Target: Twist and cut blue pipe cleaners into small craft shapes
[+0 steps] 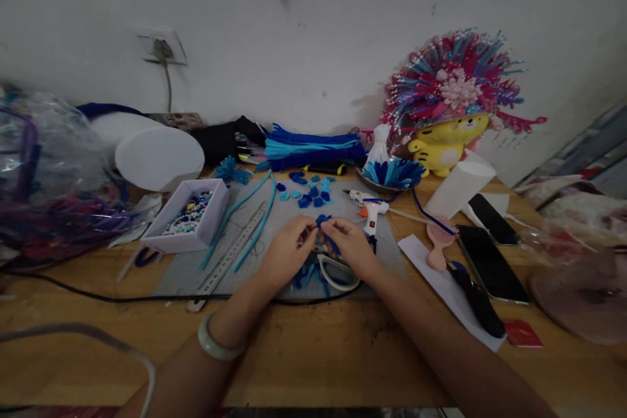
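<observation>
“Blue and fuzzy, that small piece (321, 219). Where is it?”

“Right between the two hands, over the grey mat (389, 261). The left hand (294, 243) comes in from 8 o'clock, and the right hand (349, 243) from 4 o'clock.”

“Which one is nearer?”

“Neither, it seems. Both touch it, and both pinch it with their fingertips.”

“Which way does it point?”

“Nobody can tell. It is too small, and fingers hide some of it. A bit of blue peeks out at 12 o'clock, but no long side shows.”

“What is around it?”

“The scissors (345, 288) have a white handle close by at 5 o'clock. Little blue curls (304, 200) sit at 11, and a glue gun (372, 217) at 3. Farther off, at 8, the ruler (238, 248) runs from 7 to 1.”
</observation>
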### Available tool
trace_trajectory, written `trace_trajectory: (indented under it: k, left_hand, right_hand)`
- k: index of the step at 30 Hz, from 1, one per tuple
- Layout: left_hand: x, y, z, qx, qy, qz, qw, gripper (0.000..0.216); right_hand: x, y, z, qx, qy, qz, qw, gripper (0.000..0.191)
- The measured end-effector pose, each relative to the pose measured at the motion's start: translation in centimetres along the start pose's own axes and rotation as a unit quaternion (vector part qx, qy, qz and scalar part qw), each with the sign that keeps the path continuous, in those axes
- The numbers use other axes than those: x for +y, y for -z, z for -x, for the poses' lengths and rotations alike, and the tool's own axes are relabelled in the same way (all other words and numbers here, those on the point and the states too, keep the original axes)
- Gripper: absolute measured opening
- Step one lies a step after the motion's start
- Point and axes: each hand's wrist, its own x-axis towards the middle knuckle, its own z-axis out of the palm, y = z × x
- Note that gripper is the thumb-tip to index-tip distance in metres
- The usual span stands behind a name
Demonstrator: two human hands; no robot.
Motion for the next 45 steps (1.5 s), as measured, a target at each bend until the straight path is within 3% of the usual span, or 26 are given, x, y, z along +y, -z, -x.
trace_trajectory:
  k: [3,8,11,14,16,20,22,26,33,37,40,42,45]
  left_hand:
    - [0.3,-0.4,-0.2,-0.01,0.128,0.17,0.977,0.017]
    - [0.2,-0.6,-0.4,-0.059,0.283,0.448,0.846,0.02]
    - [0.3,-0.1,-0.4,-0.078,0.351,0.512,0.78,0.014]
    - [0.5,0.3,-0.4,-0.106,0.391,0.526,0.748,0.011]
    - [0.5,0.5,-0.5,-0.123,0.38,0.519,0.756,0.01]
    - [0.4,0.2,-0.4,-0.115,0.302,0.474,0.819,0.006]
    - [0.3,-0.1,-0.3,-0.102,0.28,0.452,0.841,0.005]
    - [0.0,-0.6,-0.4,-0.086,0.265,0.401,0.873,0.008]
    - [0.1,-0.1,-0.5,-0.1,0.25,0.426,0.863,0.012]
    - [0.2,0.0,-0.5,-0.098,0.196,0.32,0.922,0.013]
    - [0.1,0.1,-0.3,-0.087,0.112,0.188,0.972,0.012]
    - [-0.2,0.5,-0.3,-0.081,0.013,0.083,0.993,0.012]
    - [-0.8,1.0,-0.2,-0.103,-0.134,-0.043,0.985,0.015]
  right_hand:
    - [0.2,0.2,-0.2,0.013,0.037,0.014,0.999,0.022]
    - [0.5,0.5,-0.3,0.042,0.104,0.093,0.989,0.016]
    - [0.3,0.6,-0.2,0.031,0.107,0.128,0.985,0.013]
    - [0.0,0.9,-0.2,-0.014,0.079,0.128,0.988,0.01]
    - [-0.2,1.0,-0.3,-0.027,0.071,0.12,0.99,0.012]
    - [-0.5,0.8,-0.3,0.043,0.121,0.192,0.973,0.01]
    - [-0.4,0.5,-0.2,0.027,0.085,0.193,0.977,0.012]
    - [0.1,0.3,-0.3,-0.029,-0.025,0.078,0.996,0.011]
    - [0.0,0.6,-0.5,-0.045,-0.104,-0.108,0.988,0.019]
    - [-0.3,0.5,-0.4,-0.043,-0.13,-0.149,0.979,0.018]
    - [-0.6,0.4,-0.3,-0.027,-0.138,-0.155,0.978,0.016]
    - [-0.7,0.4,-0.2,-0.024,-0.15,-0.169,0.974,0.017]
    - [-0.6,0.5,-0.3,-0.026,-0.191,-0.206,0.959,0.016]
